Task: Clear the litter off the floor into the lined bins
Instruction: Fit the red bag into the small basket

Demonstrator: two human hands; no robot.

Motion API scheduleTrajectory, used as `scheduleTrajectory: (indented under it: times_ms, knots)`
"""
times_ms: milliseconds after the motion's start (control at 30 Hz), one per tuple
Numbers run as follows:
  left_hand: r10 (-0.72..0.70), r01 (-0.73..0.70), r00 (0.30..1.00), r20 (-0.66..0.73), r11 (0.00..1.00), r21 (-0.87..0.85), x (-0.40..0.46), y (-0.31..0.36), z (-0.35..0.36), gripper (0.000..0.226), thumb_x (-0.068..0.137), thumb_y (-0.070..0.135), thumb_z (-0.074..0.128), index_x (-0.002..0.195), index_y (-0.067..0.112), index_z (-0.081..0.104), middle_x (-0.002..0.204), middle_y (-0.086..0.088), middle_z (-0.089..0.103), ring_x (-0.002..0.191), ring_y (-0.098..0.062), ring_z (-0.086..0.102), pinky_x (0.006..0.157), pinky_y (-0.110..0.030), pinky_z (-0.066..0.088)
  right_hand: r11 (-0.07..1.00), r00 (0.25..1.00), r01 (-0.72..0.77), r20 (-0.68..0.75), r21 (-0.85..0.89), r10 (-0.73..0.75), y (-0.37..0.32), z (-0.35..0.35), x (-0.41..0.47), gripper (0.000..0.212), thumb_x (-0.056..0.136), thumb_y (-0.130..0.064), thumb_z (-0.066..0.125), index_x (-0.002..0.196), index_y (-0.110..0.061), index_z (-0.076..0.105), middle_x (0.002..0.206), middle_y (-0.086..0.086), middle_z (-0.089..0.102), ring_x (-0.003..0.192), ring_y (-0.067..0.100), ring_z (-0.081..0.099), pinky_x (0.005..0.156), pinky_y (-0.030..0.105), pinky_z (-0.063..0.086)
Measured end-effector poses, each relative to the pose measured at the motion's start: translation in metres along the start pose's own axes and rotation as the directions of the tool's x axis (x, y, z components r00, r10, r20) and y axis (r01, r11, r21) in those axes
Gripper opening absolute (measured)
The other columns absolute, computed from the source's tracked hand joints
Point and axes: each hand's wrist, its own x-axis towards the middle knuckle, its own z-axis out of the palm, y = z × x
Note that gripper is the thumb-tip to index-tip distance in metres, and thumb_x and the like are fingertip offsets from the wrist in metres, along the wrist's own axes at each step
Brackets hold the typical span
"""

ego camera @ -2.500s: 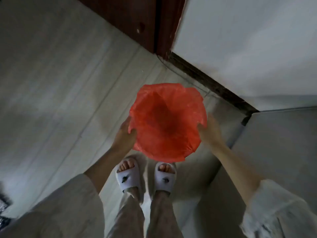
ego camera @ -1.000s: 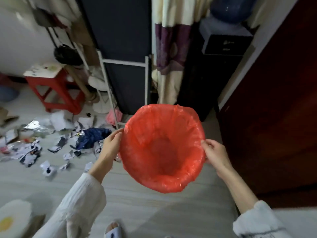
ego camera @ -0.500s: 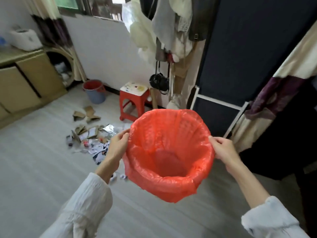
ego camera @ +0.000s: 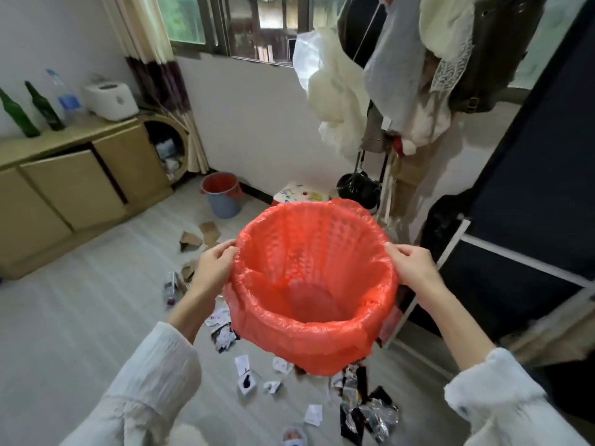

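1. Head view: a bin lined with a red bag [ego camera: 310, 284] is held up in the air in front of the person, its mouth facing the camera; nothing shows inside
2. The left hand [ego camera: 214, 263] grips the bin's left rim, fingers curled over the folded-down edge of the liner
3. The right hand [ego camera: 412, 267] grips the right rim the same way, fingers curled over the liner; both arms wear white sleeves [ego camera: 151, 381]
4. On the floor [ego camera: 80, 317] below and beyond the bin lies the litter: torn paper scraps [ego camera: 246, 375] just under the bin, crumpled foil and dark wrappers [ego camera: 370, 410] to the lower right, and pieces of brown cardboard [ego camera: 199, 238] farther off, beyond the left hand
5. A second bin [ego camera: 222, 196], grey-blue with a red liner, stands on the floor against the far wall under the window, well apart from the held one
6. A wooden counter [ego camera: 64, 140] along the left wall carries two green bottles [ego camera: 29, 111], a clear plastic bottle and a white appliance
7. Clothes [ego camera: 402, 75] hang at upper right, above a paint-spotted stool [ego camera: 302, 194] partly hidden behind the held bin
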Motion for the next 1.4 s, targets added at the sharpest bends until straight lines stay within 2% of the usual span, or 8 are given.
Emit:
scheduleTrajectory:
  times_ms: [233, 400, 700, 833, 967, 1133, 1267, 1400]
  knots:
    - [0.009, -0.008, 1.000, -0.026, 0.999, 0.041, 0.128, 0.037, -0.015, 0.033, 0.092, 0.007, 0.041, 0.082, 0.027, 0.066, 0.077, 0.003, 0.062, 0.066, -0.007, 0.055, 0.058, -0.022, 0.044, 0.999, 0.999, 0.023, 0.022, 0.048, -0.024, -0.062, 0.063, 0.108, 0.031, 0.094, -0.029, 0.050, 0.096, -0.005, 0.069, 0.086, 0.010, 0.067, 0.070, 0.016, 0.058, 0.058, 0.026, 0.045]
    - [0.006, -0.008, 1.000, 0.020, 0.996, 0.087, 0.204, 0.038, -0.027, 0.033, 0.091, 0.007, 0.040, 0.099, 0.028, 0.065, 0.083, 0.003, 0.064, 0.068, -0.007, 0.056, 0.072, -0.028, 0.050, 0.999, 0.999, 0.038, -0.030, 0.035, -0.037, -0.087, 0.098, 0.167, 0.035, 0.088, -0.036, 0.053, 0.113, -0.014, 0.065, 0.107, 0.004, 0.068, 0.101, 0.022, 0.063, 0.091, 0.044, 0.052]
    - [0.056, -0.079, 0.978, 0.202, 0.991, 0.104, 0.337, 0.022, -0.038, 0.032, 0.090, 0.005, 0.048, 0.089, 0.028, 0.068, 0.076, 0.006, 0.067, 0.055, 0.002, 0.056, 0.043, -0.010, 0.042, 0.993, 0.989, -0.116, -0.094, 0.016, 0.117, -0.086, 0.184, 0.231, 0.029, 0.089, -0.025, 0.053, 0.112, -0.013, 0.065, 0.107, 0.005, 0.068, 0.101, 0.022, 0.063, 0.091, 0.047, 0.051]
    - [-0.003, -0.057, 0.949, 0.314, 0.981, 0.183, 0.408, -0.026, -0.051, 0.031, 0.085, -0.001, 0.051, 0.089, 0.024, 0.069, 0.082, 0.003, 0.069, 0.067, -0.007, 0.059, 0.049, -0.011, 0.046, 0.978, 0.967, -0.207, -0.161, -0.029, 0.199, -0.062, 0.255, 0.245, 0.032, 0.089, -0.023, 0.053, 0.114, -0.007, 0.065, 0.108, 0.006, 0.067, 0.106, 0.025, 0.060, 0.096, 0.045, 0.047]
    - [-0.112, 0.027, 0.941, 0.320, 0.965, 0.260, 0.459, -0.096, -0.065, 0.036, 0.080, -0.003, 0.052, 0.105, 0.018, 0.069, 0.100, -0.002, 0.071, 0.094, -0.017, 0.066, 0.082, -0.033, 0.056, 0.946, 0.942, -0.320, -0.130, -0.056, 0.311, -0.022, 0.326, 0.258, 0.020, 0.087, -0.019, 0.056, 0.092, -0.005, 0.069, 0.094, 0.016, 0.070, 0.096, 0.035, 0.063, 0.089, 0.050, 0.050]
    - [-0.195, 0.100, 0.926, 0.323, 0.952, 0.290, 0.497, -0.180, -0.065, 0.039, 0.086, -0.008, 0.050, 0.109, 0.020, 0.062, 0.087, 0.007, 0.065, 0.065, 0.007, 0.063, 0.056, -0.010, 0.050, 0.908, 0.914, -0.405, -0.062, -0.104, 0.401, 0.052, 0.395, 0.283, 0.027, 0.089, -0.022, 0.054, 0.108, -0.006, 0.064, 0.099, 0.010, 0.067, 0.101, 0.029, 0.062, 0.090, 0.045, 0.050]
    - [-0.215, 0.128, 0.933, 0.289, 0.947, 0.293, 0.530, -0.271, -0.053, 0.041, 0.085, -0.005, 0.055, 0.121, 0.015, 0.061, 0.107, -0.001, 0.066, 0.086, -0.013, 0.065, 0.072, -0.026, 0.056, 0.896, 0.907, -0.422, -0.061, -0.135, 0.418, 0.119, 0.446, 0.307, 0.034, 0.092, -0.022, 0.049, 0.120, -0.004, 0.056, 0.113, 0.012, 0.063, 0.106, 0.026, 0.059, 0.093, 0.042, 0.048]
    - [-0.212, 0.121, 0.942, 0.259, 0.937, 0.327, 0.563, -0.378, -0.032, 0.040, 0.085, -0.003, 0.052, 0.120, 0.014, 0.061, 0.102, -0.001, 0.067, 0.081, -0.008, 0.062, 0.076, -0.026, 0.055, 0.895, 0.910, -0.413, -0.037, -0.167, 0.413, 0.212, 0.498, 0.342, 0.033, 0.092, -0.024, 0.047, 0.117, -0.007, 0.059, 0.112, 0.010, 0.065, 0.106, 0.027, 0.060, 0.093, 0.043, 0.049]
